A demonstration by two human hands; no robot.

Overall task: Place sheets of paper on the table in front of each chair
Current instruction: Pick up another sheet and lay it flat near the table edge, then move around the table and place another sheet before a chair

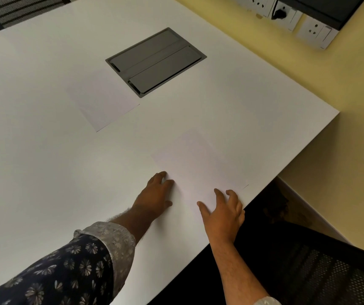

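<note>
A white sheet of paper [195, 166] lies flat near the right edge of the white table [44, 139], in front of a black mesh chair [321, 271]. My left hand [154, 194] rests with spread fingers on the sheet's left edge. On its near corner sits my right hand [225, 212], fingers apart and touching the paper. A second white sheet [104, 102] lies further in, beside the table's grey cable box. Neither hand grips anything.
A grey cable box with two lids [155, 61] is set into the table's middle. Another chair's striped back [22, 9] shows at the far left. Wall sockets [315, 33] and a plugged-in cable [279, 13] sit on the yellow wall at the top right.
</note>
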